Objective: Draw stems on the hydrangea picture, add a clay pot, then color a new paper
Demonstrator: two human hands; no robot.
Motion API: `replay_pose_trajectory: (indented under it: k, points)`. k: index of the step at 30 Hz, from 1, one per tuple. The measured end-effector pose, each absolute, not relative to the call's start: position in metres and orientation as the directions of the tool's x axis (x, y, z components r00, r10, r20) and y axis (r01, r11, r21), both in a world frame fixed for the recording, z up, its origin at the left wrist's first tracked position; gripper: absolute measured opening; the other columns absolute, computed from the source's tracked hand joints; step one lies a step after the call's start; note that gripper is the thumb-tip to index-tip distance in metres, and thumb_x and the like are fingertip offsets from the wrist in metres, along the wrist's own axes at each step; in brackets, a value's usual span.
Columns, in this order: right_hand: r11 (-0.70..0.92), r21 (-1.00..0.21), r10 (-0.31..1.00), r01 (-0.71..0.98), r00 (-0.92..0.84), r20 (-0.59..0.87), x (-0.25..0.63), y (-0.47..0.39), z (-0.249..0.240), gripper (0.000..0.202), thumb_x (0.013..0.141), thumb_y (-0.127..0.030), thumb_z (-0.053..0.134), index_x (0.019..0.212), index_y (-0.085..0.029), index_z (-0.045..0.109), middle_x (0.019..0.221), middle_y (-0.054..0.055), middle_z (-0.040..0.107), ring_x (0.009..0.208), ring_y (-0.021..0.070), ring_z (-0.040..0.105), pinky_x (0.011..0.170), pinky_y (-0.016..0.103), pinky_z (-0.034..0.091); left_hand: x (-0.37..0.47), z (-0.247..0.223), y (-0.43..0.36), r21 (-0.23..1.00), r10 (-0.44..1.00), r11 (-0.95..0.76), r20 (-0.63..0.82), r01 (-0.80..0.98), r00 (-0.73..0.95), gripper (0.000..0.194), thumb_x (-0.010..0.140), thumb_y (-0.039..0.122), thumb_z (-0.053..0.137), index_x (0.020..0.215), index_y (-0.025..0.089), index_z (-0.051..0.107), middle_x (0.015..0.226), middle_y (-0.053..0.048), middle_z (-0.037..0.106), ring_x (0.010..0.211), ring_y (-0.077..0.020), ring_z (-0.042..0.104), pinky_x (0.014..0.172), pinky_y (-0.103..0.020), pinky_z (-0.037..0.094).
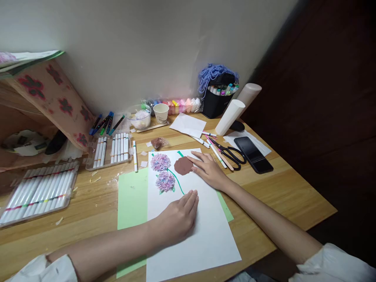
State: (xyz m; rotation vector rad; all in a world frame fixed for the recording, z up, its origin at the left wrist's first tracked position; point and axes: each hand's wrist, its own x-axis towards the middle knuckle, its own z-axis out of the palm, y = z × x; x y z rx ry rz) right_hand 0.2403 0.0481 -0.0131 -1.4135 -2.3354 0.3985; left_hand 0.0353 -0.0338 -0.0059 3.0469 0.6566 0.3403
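Brown disc on white paper, right of two pink-purple flowers; your right hand at disc's edge, fingers spread, grip apart; your left hand lower on paper, fingers together, cannot tell whether grip holds anything; green sheet beneath paper on worktop, scissors beside phone

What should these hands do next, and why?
Perhaps the right hand should gently press the brown patch's right edge: its fingertips are there, and the patch's outline looks uneven. The left hand rests on the white paper.
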Motion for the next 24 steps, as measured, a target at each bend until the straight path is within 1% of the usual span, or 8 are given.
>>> replay_pose_trajectory:
  k: [3,6,8,13,17,19,21,24]
  points:
    - [0.432,-0.364,0.901,0.825,-0.410,0.140,0.237,0.050,-0.011,0.048,0.094,-0.045,0.035,0.139,-0.030,0.039,0.144,0.004,0.040,0.111,0.0278,0.044,0.096,0.048,0.038,0.035,-0.005,-0.034,0.047,0.408,-0.912,0.188,0.407,0.893,0.044,0.087,0.010,0.038,0.126,-0.008,0.044,0.131,-0.028,0.048,0.123,-0.0330,0.047,0.094,-0.037,0.049]
    - [0.420,-0.302,0.908,0.856,-0.401,0.125,0.234,0.052,-0.009,0.046,0.094,-0.046,0.034,0.138,-0.034,0.040,0.144,0.002,0.040,0.104,0.0276,0.046,0.091,0.047,0.040,0.035,-0.006,-0.034,0.049,0.411,-0.911,0.174,0.409,0.895,0.044,0.086,0.010,0.038,0.126,-0.008,0.043,0.132,-0.027,0.047,0.123,-0.0335,0.047,0.094,-0.038,0.049]
    - [0.417,-0.287,0.909,0.862,-0.398,0.125,0.232,0.052,-0.009,0.045,0.094,-0.046,0.033,0.137,-0.034,0.042,0.144,0.001,0.040,0.103,0.0273,0.046,0.089,0.045,0.040,0.034,-0.007,-0.034,0.058,0.410,-0.912,0.166,0.406,0.897,0.046,0.086,0.010,0.038,0.127,-0.009,0.042,0.133,-0.028,0.046,0.124,-0.0335,0.046,0.094,-0.037,0.049]
    - [0.427,-0.255,0.904,0.868,-0.410,0.119,0.231,0.052,-0.009,0.048,0.094,-0.049,0.032,0.140,-0.037,0.035,0.148,0.001,0.034,0.101,0.0273,0.046,0.087,0.045,0.040,0.033,-0.010,-0.034,0.055,0.415,-0.910,0.162,0.411,0.896,0.046,0.087,0.011,0.037,0.128,-0.008,0.041,0.134,-0.027,0.044,0.125,-0.0327,0.044,0.096,-0.037,0.047]
    - [0.437,-0.225,0.900,0.871,-0.422,0.111,0.231,0.051,-0.008,0.047,0.094,-0.050,0.032,0.138,-0.038,0.038,0.148,0.000,0.035,0.103,0.0286,0.047,0.087,0.046,0.040,0.034,-0.011,-0.035,0.046,0.417,-0.908,0.165,0.415,0.894,0.046,0.087,0.011,0.037,0.129,-0.007,0.041,0.134,-0.027,0.044,0.125,-0.0330,0.044,0.095,-0.037,0.047]
    - [0.438,-0.229,0.899,0.870,-0.421,0.118,0.231,0.050,-0.007,0.048,0.093,-0.050,0.033,0.139,-0.036,0.037,0.151,0.000,0.029,0.104,0.0291,0.048,0.088,0.048,0.040,0.034,-0.011,-0.035,0.052,0.423,-0.906,0.165,0.420,0.891,0.046,0.087,0.011,0.037,0.129,-0.007,0.040,0.135,-0.027,0.044,0.125,-0.0330,0.044,0.094,-0.037,0.048]
    - [0.478,-0.259,0.878,0.839,-0.463,0.122,0.231,0.050,-0.005,0.051,0.094,-0.048,0.033,0.142,-0.033,0.031,0.152,0.001,0.024,0.109,0.0288,0.047,0.092,0.049,0.038,0.034,-0.011,-0.035,0.059,0.426,-0.905,0.162,0.422,0.890,0.046,0.087,0.011,0.037,0.129,-0.007,0.040,0.135,-0.027,0.044,0.125,-0.0327,0.044,0.093,-0.036,0.049]
    - [0.589,-0.333,0.800,0.736,-0.591,0.108,0.231,0.049,-0.002,0.050,0.097,-0.038,0.030,0.145,-0.030,0.023,0.149,0.000,0.032,0.125,0.0256,0.039,0.105,0.051,0.026,0.034,-0.010,-0.035,0.059,0.428,-0.903,0.156,0.425,0.890,0.046,0.087,0.012,0.037,0.129,-0.006,0.041,0.135,-0.026,0.043,0.125,-0.0325,0.045,0.093,-0.036,0.049]
